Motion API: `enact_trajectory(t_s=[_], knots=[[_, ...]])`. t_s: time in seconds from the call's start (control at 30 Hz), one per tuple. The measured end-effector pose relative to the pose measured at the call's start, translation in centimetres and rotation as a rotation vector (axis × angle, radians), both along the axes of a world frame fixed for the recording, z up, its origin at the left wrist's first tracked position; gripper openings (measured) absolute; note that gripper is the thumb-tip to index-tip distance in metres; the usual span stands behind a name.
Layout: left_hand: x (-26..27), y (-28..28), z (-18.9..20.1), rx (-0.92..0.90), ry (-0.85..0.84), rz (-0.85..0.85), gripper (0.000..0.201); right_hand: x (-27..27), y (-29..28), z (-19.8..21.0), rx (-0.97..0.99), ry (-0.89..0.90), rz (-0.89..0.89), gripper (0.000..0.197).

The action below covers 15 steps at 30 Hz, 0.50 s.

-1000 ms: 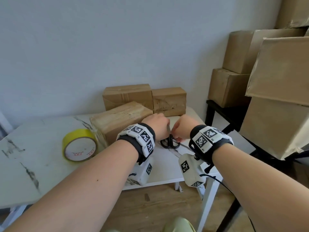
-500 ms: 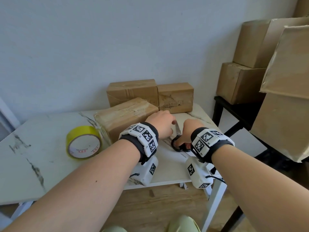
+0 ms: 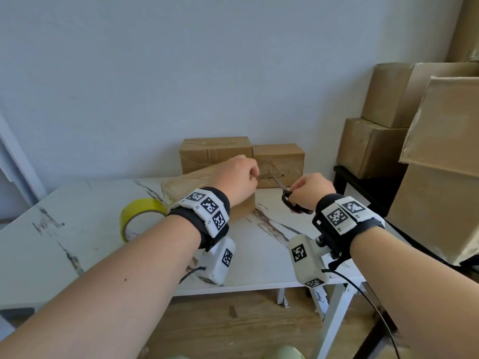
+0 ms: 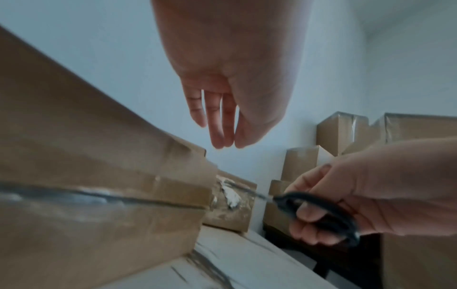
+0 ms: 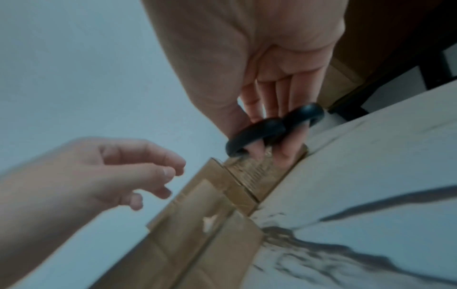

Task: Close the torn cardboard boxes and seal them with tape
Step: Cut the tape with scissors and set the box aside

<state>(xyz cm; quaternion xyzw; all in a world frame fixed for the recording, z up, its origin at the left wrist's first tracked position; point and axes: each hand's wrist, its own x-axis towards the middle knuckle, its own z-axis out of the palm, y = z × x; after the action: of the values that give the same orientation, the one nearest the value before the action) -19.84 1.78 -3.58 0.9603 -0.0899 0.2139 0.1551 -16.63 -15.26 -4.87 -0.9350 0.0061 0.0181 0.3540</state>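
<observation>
— While the right hand (image 3: 312,189) is raised above the white marble-patterned table (image 3: 77,244), what is it gripping?

— Black-handled scissors (image 3: 295,206). Its fingers (image 5: 284,140) are curled through the loops, and the blades point up and left toward the left hand (image 3: 237,178).

— And that left hand?

— It hangs over the near cardboard box (image 3: 186,186), fingers (image 4: 217,121) pressed together with the thumb against their tips. Whether a strip of tape sits in that pinch, I cannot tell; the wrist views are blurred.

— Where do the boxes lie?

— The near one is on the table under the left wrist, its seam running along the side face. Two more boxes (image 3: 241,158) stand side by side behind it, against the wall.

— The tape?

— A yellow tape roll (image 3: 141,216) stands on edge on the table, just left of the near box. Larger stacked cartons (image 3: 375,130) fill the right side, on a dark stand.
</observation>
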Motion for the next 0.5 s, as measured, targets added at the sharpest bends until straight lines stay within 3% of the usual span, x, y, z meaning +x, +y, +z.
enact_trajectory(t_s=[0.1, 0.17, 0.3, 0.5], knots=[[-0.8, 1.7, 1.0, -0.023, -0.037, 0.049, 0.017, -1.3, 1.0, 2.2, 0.157, -0.133, -0.006, 0.006], [-1.4, 3.0, 1.6, -0.05, -0.05, 0.078, 0.019, -2.7, 2.3, 3.7, 0.264, -0.11, 0.064, 0.008], [-2.8, 5.7, 2.4, -0.091, -0.099, 0.177, 0.02, -5.1, 6.0, 5.3, 0.302, -0.028, 0.253, 0.018], [-4.9, 11.0, 1.6, -0.179, -0.055, 0.296, 0.021, -6.3, 11.0, 4.8, 0.325, -0.013, 0.287, 0.017]])
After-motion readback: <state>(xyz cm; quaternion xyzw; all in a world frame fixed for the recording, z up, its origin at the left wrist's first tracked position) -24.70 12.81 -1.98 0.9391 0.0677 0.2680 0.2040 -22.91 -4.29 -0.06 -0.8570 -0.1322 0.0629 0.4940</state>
